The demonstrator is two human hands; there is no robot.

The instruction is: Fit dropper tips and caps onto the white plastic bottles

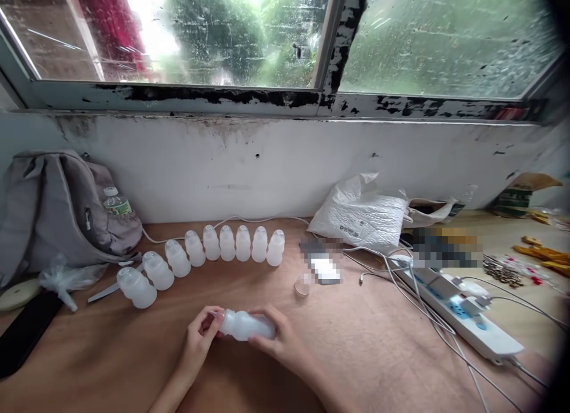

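A frosted white baby bottle (246,326) lies sideways between my hands, just above the brown table (365,348). My left hand (200,331) is closed at its neck end on the left, fingertips pinched there; exactly what they pinch is partly hidden. Around the bottle's base end, my right hand (281,342) wraps its thumb and fingers. A small clear cap (301,287) rests on the table beyond my right hand. Behind my hands, several similar bottles (177,259) with clear caps stand upright in a curved row.
At the left are a grey backpack (48,205), a water bottle (117,202), a plastic bag (73,276) and a black phone-like slab (29,336). To the right lie a silver mailer bag (360,214), a white power strip (472,321) and loose cables (427,309). A window wall (236,158) bounds the back.
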